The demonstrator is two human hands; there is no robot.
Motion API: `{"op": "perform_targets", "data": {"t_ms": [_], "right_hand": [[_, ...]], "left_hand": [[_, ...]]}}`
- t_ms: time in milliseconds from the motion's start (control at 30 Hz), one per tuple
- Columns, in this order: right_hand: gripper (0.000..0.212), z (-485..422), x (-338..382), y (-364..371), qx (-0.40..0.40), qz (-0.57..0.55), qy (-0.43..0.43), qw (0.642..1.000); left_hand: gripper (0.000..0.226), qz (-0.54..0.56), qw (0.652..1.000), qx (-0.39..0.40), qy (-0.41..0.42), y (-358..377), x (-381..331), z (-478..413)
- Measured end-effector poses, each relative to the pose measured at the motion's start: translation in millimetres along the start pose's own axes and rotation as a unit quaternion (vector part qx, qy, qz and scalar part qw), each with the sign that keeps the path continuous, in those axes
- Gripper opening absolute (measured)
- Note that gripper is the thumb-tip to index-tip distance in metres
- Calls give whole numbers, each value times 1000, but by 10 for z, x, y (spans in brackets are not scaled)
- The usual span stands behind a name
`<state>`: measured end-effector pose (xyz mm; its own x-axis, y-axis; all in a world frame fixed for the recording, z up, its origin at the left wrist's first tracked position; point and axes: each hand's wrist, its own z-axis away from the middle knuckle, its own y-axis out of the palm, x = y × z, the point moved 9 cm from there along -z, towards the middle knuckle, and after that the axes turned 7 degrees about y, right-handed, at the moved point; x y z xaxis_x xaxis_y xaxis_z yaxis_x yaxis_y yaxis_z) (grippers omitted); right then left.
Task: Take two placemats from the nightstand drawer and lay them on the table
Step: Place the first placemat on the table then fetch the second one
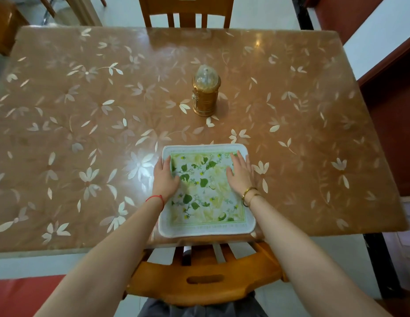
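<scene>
A square white placemat (206, 195) with a green leaf print lies flat at the near edge of the brown flower-patterned table (85, 133). My left hand (165, 177) rests palm down on the mat's left side, fingers spread. My right hand (240, 173) presses flat on its right side, fingers apart. Neither hand grips anything. Only one mat is visible; I cannot tell whether another lies beneath it.
A gold-coloured lantern (206, 92) stands at the table's middle, beyond the mat. A wooden chair (204, 280) is pushed in right below the mat, and another chair (185, 12) stands on the far side. Dark red furniture (391, 124) lines the right.
</scene>
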<state>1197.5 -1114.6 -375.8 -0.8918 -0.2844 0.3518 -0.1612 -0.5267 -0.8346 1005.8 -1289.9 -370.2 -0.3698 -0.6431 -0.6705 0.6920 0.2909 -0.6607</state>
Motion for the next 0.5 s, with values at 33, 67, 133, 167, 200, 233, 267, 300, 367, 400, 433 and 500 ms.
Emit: {"op": "perform_targets", "data": {"t_ms": [33,67,133,167,200,233,267,300,367,400,433,500], "right_hand": [[56,-68,45,7,3,12,-4,1000],[56,-140,80,22,6,24,-7,1000],[56,-243,150,30,7,41,-15,999],[56,-287,181,25,7,46,-19,999],[56,-339,207,22,7,48,-20,999],[56,-356,219,16,8,49,-20,999],[56,-373,224,18,9,49,-20,999],[56,-392,222,22,9,48,-21,999],[56,-407,208,35,10,51,-26,998],[56,-407,194,43,9,55,-29,998],[56,-407,175,45,8,58,-29,998],[57,-402,130,36,3,57,-25,998]], "left_hand": [[72,4,1000,3,-8,17,3,-72],[73,3,1000,7,-13,33,3,-141],[72,-19,1000,5,-12,44,-14,-224],[71,-27,1000,1,-11,46,-26,-251],[70,-28,1000,-5,-10,51,-33,-276],[69,-26,1000,-12,-4,51,-40,-266],[68,-26,1000,-18,2,52,-36,-257],[66,-27,999,-24,9,52,-28,-251],[64,-36,999,-34,22,34,2,-237],[64,-38,998,-37,29,20,11,-231],[63,-38,998,-39,36,7,13,-235],[63,-41,997,-38,52,-10,-6,-259]]}}
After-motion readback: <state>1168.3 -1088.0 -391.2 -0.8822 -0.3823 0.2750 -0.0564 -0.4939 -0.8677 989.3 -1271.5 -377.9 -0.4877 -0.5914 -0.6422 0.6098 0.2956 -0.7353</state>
